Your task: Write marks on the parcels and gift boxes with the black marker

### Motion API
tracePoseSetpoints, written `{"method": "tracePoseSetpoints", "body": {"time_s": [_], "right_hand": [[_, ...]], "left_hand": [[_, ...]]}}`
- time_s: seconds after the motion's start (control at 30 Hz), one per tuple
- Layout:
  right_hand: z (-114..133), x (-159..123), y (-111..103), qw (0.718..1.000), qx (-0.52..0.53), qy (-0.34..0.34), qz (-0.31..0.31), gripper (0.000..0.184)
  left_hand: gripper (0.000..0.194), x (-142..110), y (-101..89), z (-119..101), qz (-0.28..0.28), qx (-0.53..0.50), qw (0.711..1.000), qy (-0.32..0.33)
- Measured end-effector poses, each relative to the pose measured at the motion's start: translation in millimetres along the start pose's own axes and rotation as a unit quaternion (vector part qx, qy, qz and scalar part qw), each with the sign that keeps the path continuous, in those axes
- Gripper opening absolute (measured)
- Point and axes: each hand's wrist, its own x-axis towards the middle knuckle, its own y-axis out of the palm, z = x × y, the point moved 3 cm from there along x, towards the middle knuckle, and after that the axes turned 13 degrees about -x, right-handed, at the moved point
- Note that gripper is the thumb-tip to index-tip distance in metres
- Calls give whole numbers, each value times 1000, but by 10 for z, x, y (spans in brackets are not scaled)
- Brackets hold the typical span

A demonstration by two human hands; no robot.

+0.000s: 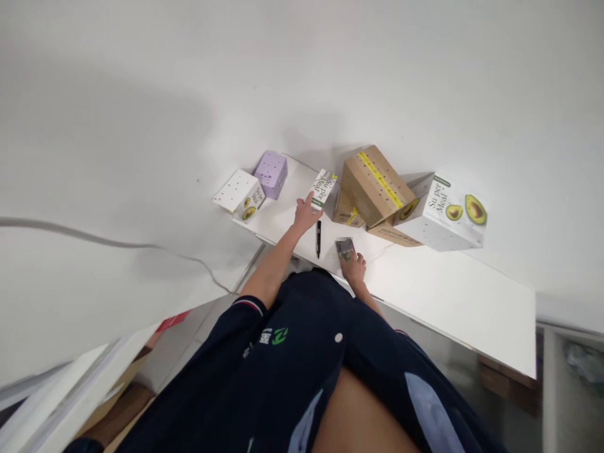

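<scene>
My left hand point(306, 215) grips the near end of a small white box point(323, 187) with "Super Meal" lettering and a green band. Its thumb and fingers are closed about that end. A dark phone point(344, 246) is in my right hand point(355, 267), low over the front part of the white table point(455, 283); the fingers curl at its right side. Between the two hands lies a black marker pen point(318, 239), touched by neither. Just right of the small box stands a brown carton point(347, 211) with yellow tape.
At the left end stand a purple box point(272, 171) and a white box with avocado pictures point(240, 192). Stacked to the right are a larger taped carton point(375, 185) and a big white avocado box point(453, 214). A grey cable point(127, 244) runs along the left wall.
</scene>
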Motion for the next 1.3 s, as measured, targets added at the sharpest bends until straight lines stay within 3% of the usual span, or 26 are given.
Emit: {"method": "tracePoseSetpoints", "body": {"time_s": [0.17,0.33,0.43,0.53,0.63,0.77,0.87,0.97,1.07,1.17,1.3], "right_hand": [[130,-7,21,995,-1,-98,-36,46],[574,37,-21,974,-9,-227,4,45],[846,60,-71,961,-51,-271,36,48],[1022,93,-98,953,-104,-276,67,52],[1099,134,-102,946,-146,-274,87,49],[1098,185,-96,936,-168,-295,98,41],[1038,205,-72,933,-170,-296,112,37],[979,201,-31,932,-169,-298,117,35],[942,196,12,933,-170,-296,116,34],[922,194,44,932,-168,-298,117,34],[890,189,62,932,-167,-300,116,34]], "left_hand": [[88,367,213,-77,8,-71,997,6],[96,537,314,19,47,-189,977,89],[83,506,118,124,25,-141,986,82],[65,464,-299,128,-70,22,996,56],[66,523,-726,55,-127,153,980,10],[74,717,-1048,36,-88,265,957,-77],[83,797,-1103,55,-44,311,943,-112],[75,799,-1074,44,-7,350,928,-124],[71,819,-1067,13,-7,342,932,-121],[82,901,-1109,25,-4,302,942,-143],[93,993,-1152,63,10,318,931,-179]]}}
